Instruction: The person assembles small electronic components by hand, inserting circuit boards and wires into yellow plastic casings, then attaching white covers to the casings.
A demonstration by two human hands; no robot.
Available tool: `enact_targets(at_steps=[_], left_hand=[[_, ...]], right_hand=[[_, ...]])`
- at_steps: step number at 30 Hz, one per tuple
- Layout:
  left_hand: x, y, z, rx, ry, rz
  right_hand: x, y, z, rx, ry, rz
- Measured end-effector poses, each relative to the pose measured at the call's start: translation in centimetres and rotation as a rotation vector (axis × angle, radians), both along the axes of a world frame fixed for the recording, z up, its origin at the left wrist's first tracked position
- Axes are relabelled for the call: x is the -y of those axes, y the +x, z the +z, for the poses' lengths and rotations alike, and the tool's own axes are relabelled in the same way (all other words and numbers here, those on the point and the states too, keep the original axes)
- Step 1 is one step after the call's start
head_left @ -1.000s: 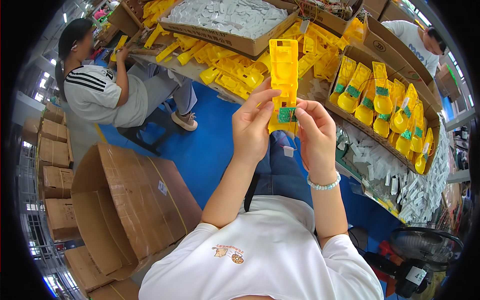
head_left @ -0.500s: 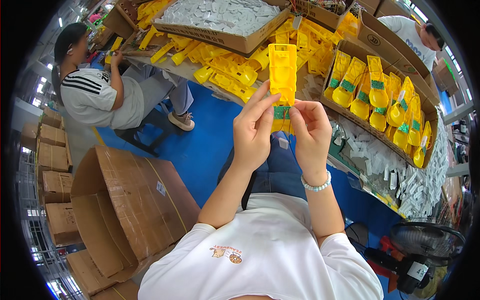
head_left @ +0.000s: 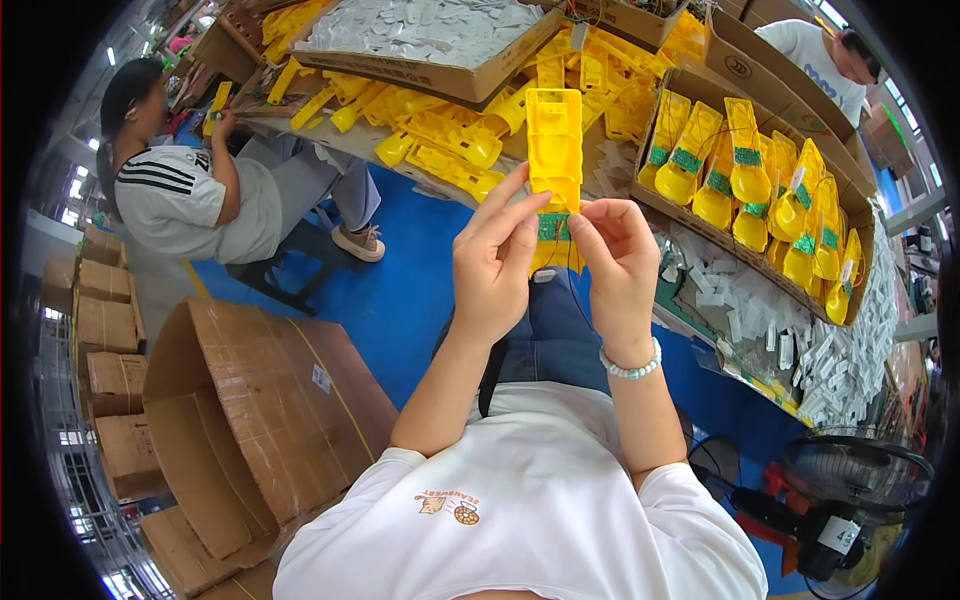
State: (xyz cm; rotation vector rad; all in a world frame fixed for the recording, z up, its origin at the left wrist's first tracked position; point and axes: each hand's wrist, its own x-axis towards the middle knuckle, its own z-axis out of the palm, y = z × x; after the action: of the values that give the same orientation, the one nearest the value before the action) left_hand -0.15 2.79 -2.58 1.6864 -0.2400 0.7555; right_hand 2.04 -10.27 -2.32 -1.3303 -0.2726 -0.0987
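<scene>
Between my two hands, above my lap, is a long yellow plastic housing (head_left: pixel 555 140) with open compartments. A small green circuit board (head_left: pixel 553 227) sits across its lower part, and thin dark wires hang from it. My left hand (head_left: pixel 497 262) grips the housing's left side, fingers lying across its front below the compartments. My right hand (head_left: pixel 620 265) has thumb and fingers closed at the right edge, with the thumb tip at the circuit board. A small white connector (head_left: pixel 543 275) shows on the wires beneath. The housing's lower end is partly hidden by my hands.
Yellow housings (head_left: pixel 440 135) lie heaped on the bench under a carton of white pieces (head_left: pixel 420 30). A carton of housings with boards (head_left: pixel 745 180) stands right, beside loose white parts (head_left: pixel 840 370). A large carton (head_left: pixel 270 410), a fan (head_left: pixel 850 480) and a seated person (head_left: pixel 190 190) are nearby.
The view has shifted slightly. My hands and the housing sit a little further left, and the white connector has swung to the left beneath the board. Both hands keep their hold.
</scene>
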Motion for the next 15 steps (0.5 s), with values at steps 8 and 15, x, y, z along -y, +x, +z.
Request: enact_targets(at_steps=[8,15], left_hand=[[0.2,-0.2,0.1,-0.015,-0.022,0.006],[0.8,-1.0,0.3,-0.015,0.016,0.051]], right_hand=[[0.7,-0.4,0.2,-0.090,0.111,0.075],[1.0,-0.4,0.0,-0.098,0.168,0.089]])
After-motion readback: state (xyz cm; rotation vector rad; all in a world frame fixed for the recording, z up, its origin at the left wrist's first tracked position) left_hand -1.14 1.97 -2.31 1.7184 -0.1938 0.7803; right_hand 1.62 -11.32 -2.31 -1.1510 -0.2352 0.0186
